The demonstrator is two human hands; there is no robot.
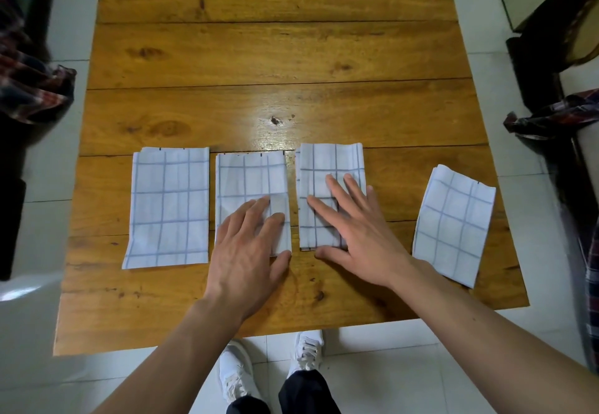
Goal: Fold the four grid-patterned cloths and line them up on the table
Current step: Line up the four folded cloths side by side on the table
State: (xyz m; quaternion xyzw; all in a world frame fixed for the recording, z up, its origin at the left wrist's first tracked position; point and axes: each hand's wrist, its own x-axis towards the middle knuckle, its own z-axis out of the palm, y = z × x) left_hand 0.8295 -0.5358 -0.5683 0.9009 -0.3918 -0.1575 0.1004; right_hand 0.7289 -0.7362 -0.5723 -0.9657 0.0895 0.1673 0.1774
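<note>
Several folded white cloths with a blue grid lie in a row on the wooden table. The leftmost cloth lies flat and untouched. My left hand rests flat, fingers straight, on the lower part of the second cloth. My right hand presses flat on the third cloth, fingers spread. The fourth cloth lies apart at the right, tilted, near the table's right edge.
Dark plaid fabric hangs at the left beyond the table, and more plaid fabric lies on dark furniture at the right. White tiled floor surrounds the table. My white shoes stand below the near edge.
</note>
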